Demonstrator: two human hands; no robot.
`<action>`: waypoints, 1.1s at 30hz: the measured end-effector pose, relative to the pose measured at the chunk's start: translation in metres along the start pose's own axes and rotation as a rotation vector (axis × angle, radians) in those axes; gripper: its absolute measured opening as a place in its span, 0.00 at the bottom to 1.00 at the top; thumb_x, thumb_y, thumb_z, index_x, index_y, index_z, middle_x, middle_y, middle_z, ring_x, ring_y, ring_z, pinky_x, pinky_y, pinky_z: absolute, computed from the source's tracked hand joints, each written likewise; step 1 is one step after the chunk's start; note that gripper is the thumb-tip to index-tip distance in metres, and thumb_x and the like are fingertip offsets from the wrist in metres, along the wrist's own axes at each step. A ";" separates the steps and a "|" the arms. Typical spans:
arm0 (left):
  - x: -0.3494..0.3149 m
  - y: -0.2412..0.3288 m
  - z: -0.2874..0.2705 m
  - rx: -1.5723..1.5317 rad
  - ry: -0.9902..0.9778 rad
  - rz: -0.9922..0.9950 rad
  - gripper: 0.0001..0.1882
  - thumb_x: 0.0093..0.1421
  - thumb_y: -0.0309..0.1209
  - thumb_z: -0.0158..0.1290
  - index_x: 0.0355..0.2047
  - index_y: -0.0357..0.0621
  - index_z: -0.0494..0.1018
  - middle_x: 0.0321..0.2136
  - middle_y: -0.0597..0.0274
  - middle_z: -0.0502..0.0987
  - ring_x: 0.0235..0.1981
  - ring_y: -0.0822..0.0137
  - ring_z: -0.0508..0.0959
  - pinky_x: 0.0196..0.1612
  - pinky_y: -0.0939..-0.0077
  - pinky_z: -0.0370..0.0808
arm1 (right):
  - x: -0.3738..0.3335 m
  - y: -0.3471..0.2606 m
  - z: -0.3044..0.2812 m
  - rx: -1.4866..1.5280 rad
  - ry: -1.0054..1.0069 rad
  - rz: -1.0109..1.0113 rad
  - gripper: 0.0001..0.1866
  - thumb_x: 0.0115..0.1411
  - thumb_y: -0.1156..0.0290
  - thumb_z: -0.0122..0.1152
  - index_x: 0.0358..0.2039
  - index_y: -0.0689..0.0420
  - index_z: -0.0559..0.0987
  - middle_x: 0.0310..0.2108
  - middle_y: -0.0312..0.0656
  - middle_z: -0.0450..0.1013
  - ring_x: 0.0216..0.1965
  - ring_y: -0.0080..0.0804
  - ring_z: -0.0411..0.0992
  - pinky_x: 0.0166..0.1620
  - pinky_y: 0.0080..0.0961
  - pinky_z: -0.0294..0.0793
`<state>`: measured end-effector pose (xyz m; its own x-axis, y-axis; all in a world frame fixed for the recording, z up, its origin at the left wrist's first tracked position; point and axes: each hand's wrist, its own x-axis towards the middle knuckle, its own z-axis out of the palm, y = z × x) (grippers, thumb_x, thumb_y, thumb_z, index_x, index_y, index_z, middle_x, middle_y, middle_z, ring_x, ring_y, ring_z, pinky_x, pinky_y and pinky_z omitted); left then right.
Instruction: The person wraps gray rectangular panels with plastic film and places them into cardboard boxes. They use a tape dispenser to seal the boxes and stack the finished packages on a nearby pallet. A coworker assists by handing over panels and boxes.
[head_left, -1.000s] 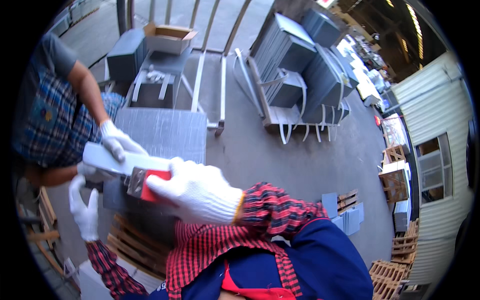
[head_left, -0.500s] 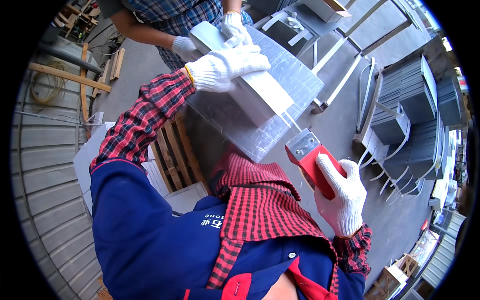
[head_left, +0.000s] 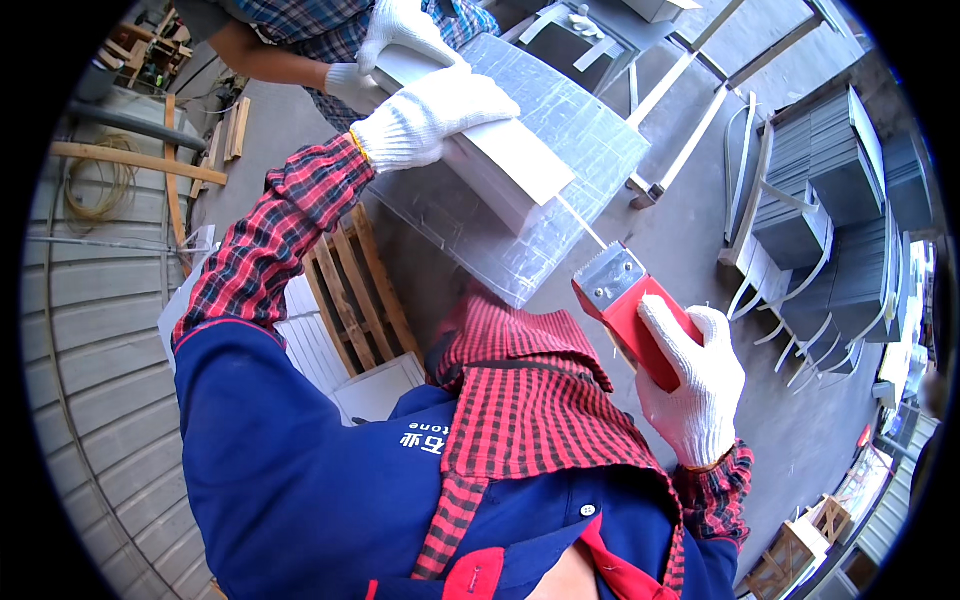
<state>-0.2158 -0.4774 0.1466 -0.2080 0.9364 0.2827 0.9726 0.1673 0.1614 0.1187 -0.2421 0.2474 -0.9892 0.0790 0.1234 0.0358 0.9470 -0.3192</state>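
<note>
A white oblong box (head_left: pixel 520 165) lies at a slant over a table wrapped in clear plastic (head_left: pixel 590 120). My left hand (head_left: pixel 435 118), in a white knit glove, is closed over its top with the fingers across the upper face; the thumb is hidden. To the right, my gloved right hand (head_left: pixel 690 385) grips a red tape dispenser (head_left: pixel 640 315) with a toothed metal blade plate. A narrow strip of tape (head_left: pixel 580 220), seen almost edge-on, stretches from the box's near end to the dispenser. At the far end, a co-worker's gloved hands (head_left: pixel 400 30) are on the box.
A wooden pallet (head_left: pixel 350 300) with white slabs is below left of the table. Stacks of grey panels (head_left: pixel 835 200) stand at the right, with loose curved strips beside them. A metal frame (head_left: pixel 680 150) is at the back right, and timber pieces (head_left: pixel 140 160) lean at the left.
The gap between the box end and the dispenser has grown, with more tape showing. One co-worker's hand has shifted left along the box. My left hand stays on the box.
</note>
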 end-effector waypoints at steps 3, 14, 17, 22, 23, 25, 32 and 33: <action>0.006 0.012 -0.004 0.079 -0.043 0.015 0.41 0.43 0.25 0.70 0.59 0.56 0.67 0.55 0.56 0.71 0.55 0.49 0.71 0.62 0.55 0.68 | -0.001 0.002 0.005 -0.030 0.008 -0.003 0.32 0.42 0.73 0.71 0.52 0.41 0.78 0.42 0.47 0.71 0.36 0.45 0.77 0.36 0.34 0.79; 0.025 0.100 0.022 0.001 0.009 -0.292 0.36 0.52 0.57 0.58 0.59 0.60 0.69 0.63 0.57 0.66 0.67 0.42 0.55 0.67 0.39 0.46 | 0.001 -0.003 0.051 -0.052 -0.115 0.064 0.30 0.45 0.72 0.69 0.52 0.44 0.76 0.40 0.49 0.70 0.36 0.47 0.76 0.35 0.37 0.78; 0.025 0.111 0.028 -0.053 0.175 -0.341 0.27 0.51 0.52 0.61 0.51 0.59 0.76 0.55 0.63 0.73 0.64 0.46 0.61 0.65 0.39 0.47 | 0.023 -0.010 0.053 -0.139 -0.225 0.041 0.27 0.48 0.73 0.67 0.52 0.47 0.76 0.40 0.52 0.71 0.36 0.47 0.77 0.33 0.35 0.78; 0.028 0.107 0.046 0.027 0.452 -0.231 0.17 0.51 0.40 0.61 0.42 0.56 0.77 0.43 0.66 0.76 0.55 0.54 0.70 0.59 0.48 0.60 | 0.065 -0.024 0.055 -0.245 -0.300 -0.100 0.21 0.53 0.68 0.61 0.48 0.56 0.74 0.32 0.51 0.70 0.32 0.46 0.75 0.32 0.37 0.76; 0.024 0.109 0.044 0.050 0.443 -0.233 0.16 0.51 0.38 0.61 0.42 0.56 0.77 0.44 0.67 0.77 0.55 0.55 0.71 0.56 0.53 0.66 | 0.069 -0.025 0.058 -0.216 -0.272 -0.136 0.19 0.53 0.68 0.61 0.47 0.57 0.75 0.31 0.52 0.71 0.32 0.46 0.76 0.32 0.37 0.76; 0.024 0.106 0.053 0.035 0.497 -0.183 0.17 0.53 0.36 0.59 0.45 0.53 0.78 0.46 0.64 0.78 0.54 0.54 0.74 0.57 0.55 0.68 | 0.075 -0.019 0.062 -0.245 -0.332 -0.199 0.15 0.53 0.67 0.60 0.43 0.55 0.78 0.31 0.49 0.73 0.32 0.44 0.77 0.32 0.36 0.77; 0.025 0.114 0.087 0.217 0.696 -0.169 0.28 0.46 0.39 0.67 0.48 0.55 0.73 0.46 0.63 0.73 0.50 0.56 0.72 0.57 0.50 0.62 | 0.003 0.080 0.111 -0.192 -0.801 0.114 0.08 0.50 0.65 0.64 0.30 0.49 0.86 0.29 0.53 0.77 0.35 0.48 0.80 0.37 0.41 0.79; 0.020 0.114 0.094 0.258 0.684 -0.191 0.28 0.45 0.39 0.68 0.47 0.55 0.72 0.47 0.62 0.71 0.51 0.55 0.70 0.58 0.48 0.61 | 0.005 0.087 0.109 -0.154 -0.707 0.154 0.09 0.51 0.65 0.64 0.33 0.48 0.85 0.31 0.53 0.77 0.35 0.49 0.79 0.37 0.41 0.79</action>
<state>-0.0993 -0.4110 0.0818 -0.3116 0.4977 0.8095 0.8893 0.4528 0.0639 0.1010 -0.1933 0.1177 -0.8251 0.0442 -0.5632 0.1498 0.9784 -0.1426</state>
